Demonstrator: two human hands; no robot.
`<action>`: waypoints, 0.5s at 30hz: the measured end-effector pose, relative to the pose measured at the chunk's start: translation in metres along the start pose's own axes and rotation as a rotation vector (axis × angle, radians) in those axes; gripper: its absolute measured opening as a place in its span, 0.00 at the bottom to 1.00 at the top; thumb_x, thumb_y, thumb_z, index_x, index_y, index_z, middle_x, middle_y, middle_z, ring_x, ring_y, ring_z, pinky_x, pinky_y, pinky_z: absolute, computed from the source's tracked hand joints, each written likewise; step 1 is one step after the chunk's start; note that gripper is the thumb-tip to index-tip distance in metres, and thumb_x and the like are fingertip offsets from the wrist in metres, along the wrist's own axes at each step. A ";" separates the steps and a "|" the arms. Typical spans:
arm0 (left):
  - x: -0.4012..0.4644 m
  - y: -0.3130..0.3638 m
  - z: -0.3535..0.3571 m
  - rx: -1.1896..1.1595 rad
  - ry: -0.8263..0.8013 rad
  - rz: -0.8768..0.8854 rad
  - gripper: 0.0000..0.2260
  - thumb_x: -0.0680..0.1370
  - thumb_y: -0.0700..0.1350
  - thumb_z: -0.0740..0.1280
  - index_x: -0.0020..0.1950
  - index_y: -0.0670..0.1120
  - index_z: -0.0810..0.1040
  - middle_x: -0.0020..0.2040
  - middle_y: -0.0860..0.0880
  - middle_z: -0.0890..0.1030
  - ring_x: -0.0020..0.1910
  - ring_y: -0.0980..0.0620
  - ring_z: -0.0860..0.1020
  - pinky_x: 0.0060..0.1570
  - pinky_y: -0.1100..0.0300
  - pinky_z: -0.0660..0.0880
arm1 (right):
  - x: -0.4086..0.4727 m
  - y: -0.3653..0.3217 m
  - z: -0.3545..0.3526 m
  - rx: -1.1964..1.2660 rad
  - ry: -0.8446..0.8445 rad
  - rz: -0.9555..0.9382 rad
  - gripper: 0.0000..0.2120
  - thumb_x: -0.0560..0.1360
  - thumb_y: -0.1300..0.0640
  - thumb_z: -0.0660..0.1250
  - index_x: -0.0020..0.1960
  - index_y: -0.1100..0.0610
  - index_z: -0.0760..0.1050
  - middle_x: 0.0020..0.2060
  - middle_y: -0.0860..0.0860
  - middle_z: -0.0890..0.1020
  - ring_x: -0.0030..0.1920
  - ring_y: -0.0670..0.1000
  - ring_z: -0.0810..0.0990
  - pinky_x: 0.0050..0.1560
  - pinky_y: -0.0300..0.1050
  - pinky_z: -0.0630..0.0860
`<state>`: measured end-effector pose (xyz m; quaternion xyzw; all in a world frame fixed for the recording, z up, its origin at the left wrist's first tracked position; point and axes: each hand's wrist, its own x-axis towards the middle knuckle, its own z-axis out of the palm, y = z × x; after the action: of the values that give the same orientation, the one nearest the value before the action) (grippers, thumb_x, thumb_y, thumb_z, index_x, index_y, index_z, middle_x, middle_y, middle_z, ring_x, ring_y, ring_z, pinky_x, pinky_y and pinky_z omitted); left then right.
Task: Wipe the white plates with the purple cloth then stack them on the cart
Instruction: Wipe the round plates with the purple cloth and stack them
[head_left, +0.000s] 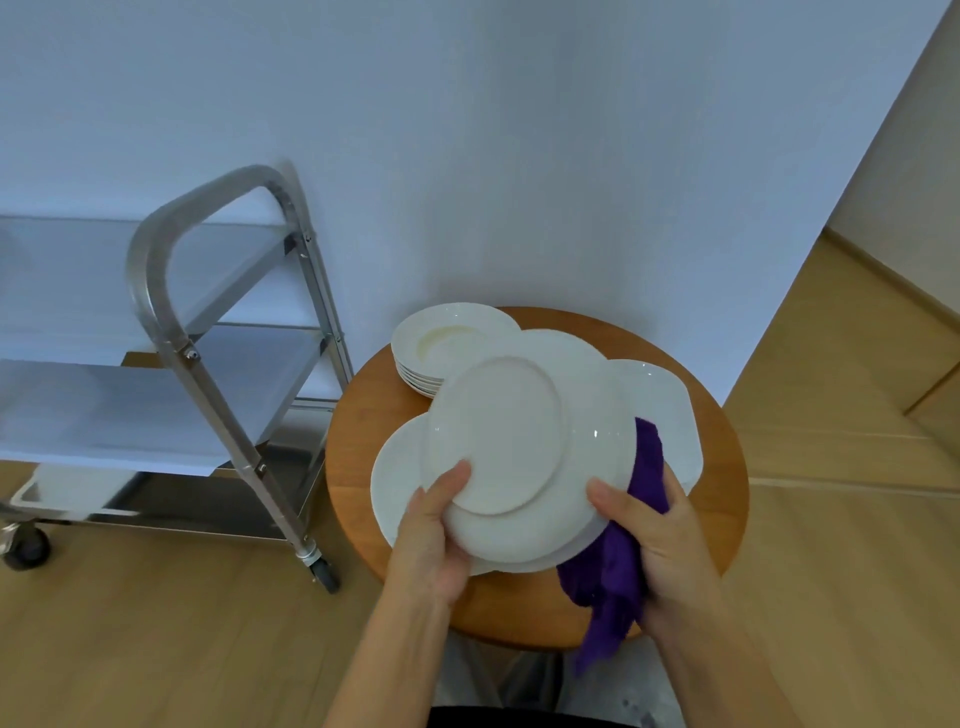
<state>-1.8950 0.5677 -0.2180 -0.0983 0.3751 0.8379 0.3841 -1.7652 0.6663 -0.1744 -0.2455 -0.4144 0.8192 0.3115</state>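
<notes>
My left hand grips the near rim of a white plate, which is held upside down and tilted above the round wooden table. My right hand grips the plate's right edge with the purple cloth bunched against it; the cloth's end hangs below my palm. A stack of several white plates stands at the table's back. Another white plate lies under the held one, and one more lies at the right. The steel cart stands to the left.
The cart has white-lined shelves and caster wheels on the wooden floor. A white wall rises right behind the table and the cart. Open floor lies to the right of the table.
</notes>
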 end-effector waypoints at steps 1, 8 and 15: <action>0.001 0.007 0.000 0.072 0.020 0.071 0.30 0.60 0.41 0.76 0.61 0.48 0.76 0.55 0.44 0.83 0.52 0.42 0.81 0.39 0.48 0.80 | 0.002 0.003 -0.004 0.013 0.101 0.009 0.29 0.60 0.62 0.75 0.59 0.49 0.75 0.49 0.52 0.84 0.45 0.54 0.84 0.34 0.46 0.80; -0.012 0.041 0.009 0.834 0.094 0.499 0.34 0.56 0.45 0.81 0.57 0.55 0.71 0.53 0.55 0.77 0.52 0.52 0.76 0.47 0.52 0.77 | 0.021 -0.027 0.014 -0.208 0.054 -0.357 0.34 0.62 0.59 0.66 0.66 0.40 0.67 0.58 0.43 0.78 0.56 0.50 0.78 0.46 0.46 0.79; -0.025 0.036 0.025 1.243 -0.111 0.632 0.31 0.59 0.47 0.81 0.58 0.53 0.71 0.50 0.59 0.76 0.49 0.60 0.75 0.42 0.67 0.70 | 0.053 -0.059 0.069 -1.443 -0.743 -0.416 0.45 0.71 0.59 0.68 0.76 0.42 0.44 0.76 0.39 0.48 0.74 0.44 0.50 0.67 0.38 0.58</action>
<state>-1.9003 0.5559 -0.1689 0.2964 0.7753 0.5435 0.1255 -1.8288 0.6947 -0.0963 -0.0170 -0.9495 0.3065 0.0657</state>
